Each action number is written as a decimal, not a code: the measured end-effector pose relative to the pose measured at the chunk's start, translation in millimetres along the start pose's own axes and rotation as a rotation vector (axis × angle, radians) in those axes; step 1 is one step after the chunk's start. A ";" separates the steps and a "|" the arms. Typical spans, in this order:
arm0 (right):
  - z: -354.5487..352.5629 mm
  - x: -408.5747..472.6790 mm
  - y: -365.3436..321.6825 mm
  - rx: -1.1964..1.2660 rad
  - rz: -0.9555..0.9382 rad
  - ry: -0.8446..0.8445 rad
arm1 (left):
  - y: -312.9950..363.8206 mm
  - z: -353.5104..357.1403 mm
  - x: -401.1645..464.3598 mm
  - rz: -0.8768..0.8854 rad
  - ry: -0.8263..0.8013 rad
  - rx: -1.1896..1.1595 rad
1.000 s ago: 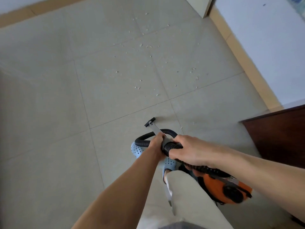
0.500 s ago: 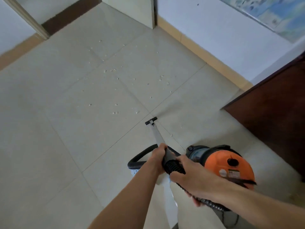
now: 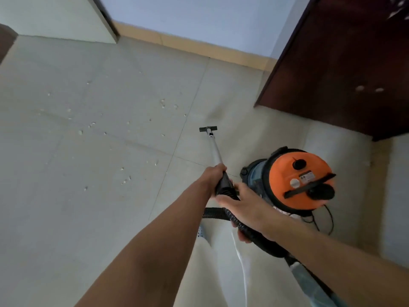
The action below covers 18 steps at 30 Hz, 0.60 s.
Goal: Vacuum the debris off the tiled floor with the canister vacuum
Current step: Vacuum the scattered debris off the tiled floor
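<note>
1. Debris is scattered on the tiled floor, left and forward-left of the nozzle; nozzle sits on a bare tile
2. Wand long axis runs from the hands straight forward, so next sweep likely needs a swing left
3. Left hand grasps the wand's lower end and is nearer the debris; right hand grasps the hose
4. Canister vacuum stands just right of the hands, near the dark cabinet
</note>
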State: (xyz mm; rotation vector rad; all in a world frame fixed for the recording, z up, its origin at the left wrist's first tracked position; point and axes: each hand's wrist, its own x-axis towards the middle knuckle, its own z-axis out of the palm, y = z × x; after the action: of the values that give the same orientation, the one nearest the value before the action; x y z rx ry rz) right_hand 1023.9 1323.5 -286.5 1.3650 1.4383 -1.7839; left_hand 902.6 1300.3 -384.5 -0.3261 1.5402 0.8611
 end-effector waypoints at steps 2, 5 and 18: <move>12.7 4.5 12.9 0.017 -0.002 0.029 | -8.7 -3.0 6.8 0.015 -0.013 0.081; 39.9 8.4 38.0 0.081 -0.014 0.088 | -29.2 -11.5 11.8 0.000 -0.046 0.130; 115.9 -17.3 95.9 0.025 -0.016 0.210 | -106.7 -47.4 -8.4 -0.051 -0.107 0.196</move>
State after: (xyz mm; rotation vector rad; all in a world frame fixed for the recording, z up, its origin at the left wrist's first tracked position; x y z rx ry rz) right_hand 1063.6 1181.1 -319.1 1.5979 1.5412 -1.7152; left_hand 939.8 1193.3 -414.1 -0.1733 1.4967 0.6715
